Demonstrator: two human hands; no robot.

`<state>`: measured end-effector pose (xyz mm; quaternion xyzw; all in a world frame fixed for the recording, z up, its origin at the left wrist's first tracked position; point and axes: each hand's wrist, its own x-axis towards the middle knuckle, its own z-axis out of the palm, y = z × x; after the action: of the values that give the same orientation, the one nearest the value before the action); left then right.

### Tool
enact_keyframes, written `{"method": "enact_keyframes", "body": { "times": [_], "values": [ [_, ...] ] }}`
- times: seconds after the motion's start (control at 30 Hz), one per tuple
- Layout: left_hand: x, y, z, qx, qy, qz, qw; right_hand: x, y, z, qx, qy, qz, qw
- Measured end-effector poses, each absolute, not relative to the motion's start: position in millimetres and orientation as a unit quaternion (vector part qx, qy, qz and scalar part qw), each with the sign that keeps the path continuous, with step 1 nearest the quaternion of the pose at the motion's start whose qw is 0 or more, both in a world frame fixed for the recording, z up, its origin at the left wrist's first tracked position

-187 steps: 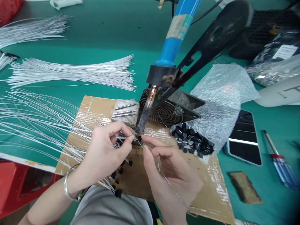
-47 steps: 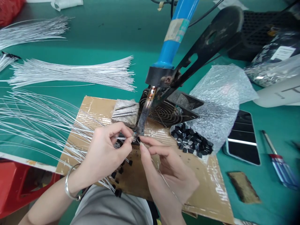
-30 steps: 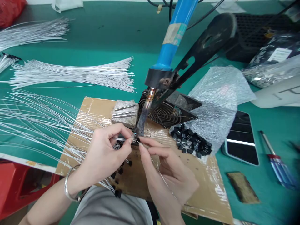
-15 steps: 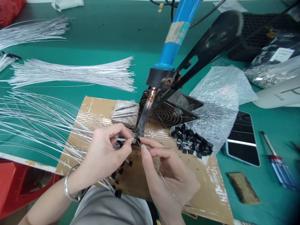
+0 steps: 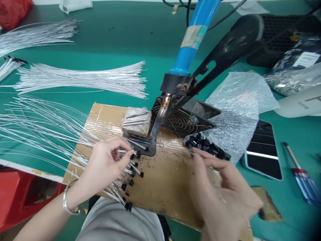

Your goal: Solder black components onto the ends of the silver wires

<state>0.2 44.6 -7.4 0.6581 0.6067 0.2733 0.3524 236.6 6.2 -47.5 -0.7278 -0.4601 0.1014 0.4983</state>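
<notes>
My left hand [image 5: 106, 164] pinches a thin white wire [image 5: 126, 152] whose tip carries a small black part, just left of the tip of the blue-handled soldering iron [image 5: 175, 73] clamped in a black stand. Several more wires with black ends fan out under that hand on the taped cardboard [image 5: 165, 180]. My right hand [image 5: 220, 187] is blurred, its fingers reaching toward the pile of small black parts [image 5: 208, 149] at the cardboard's right edge. I cannot make out anything in it.
Bundles of white wire [image 5: 80, 78] lie on the green table at left. A small fan [image 5: 179, 120] and a grey sponge block [image 5: 136, 117] sit behind the iron. Bubble wrap [image 5: 240, 107], a phone [image 5: 264, 154], a screwdriver [image 5: 301, 177] and a brown pad [image 5: 269, 204] lie to the right.
My right hand has left the iron's tip and swung right to the black parts. My left hand has drawn its wire back and down from the tip.
</notes>
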Motion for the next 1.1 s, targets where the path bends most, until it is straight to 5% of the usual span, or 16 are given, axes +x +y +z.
{"method": "enact_keyframes", "body": {
  "times": [0.1,0.27,0.37,0.63,1.1],
  "values": [
    [-14,39,-7,0.708,0.583,0.287,0.276,265,3,-60,-0.793,-0.424,0.069,0.432],
    [-43,69,-1,0.785,0.565,0.24,0.079,267,3,-68,-0.723,-0.332,0.101,0.598],
    [-67,126,-7,0.818,0.555,0.144,-0.057,263,7,-68,-0.722,-0.296,0.113,0.616],
    [-111,243,-31,0.845,0.523,0.094,-0.059,269,8,-68,-0.722,-0.286,0.127,0.617],
    [-146,209,19,0.787,0.568,0.215,-0.109,264,6,-64,-0.753,-0.227,0.147,0.601]
  ]
}}
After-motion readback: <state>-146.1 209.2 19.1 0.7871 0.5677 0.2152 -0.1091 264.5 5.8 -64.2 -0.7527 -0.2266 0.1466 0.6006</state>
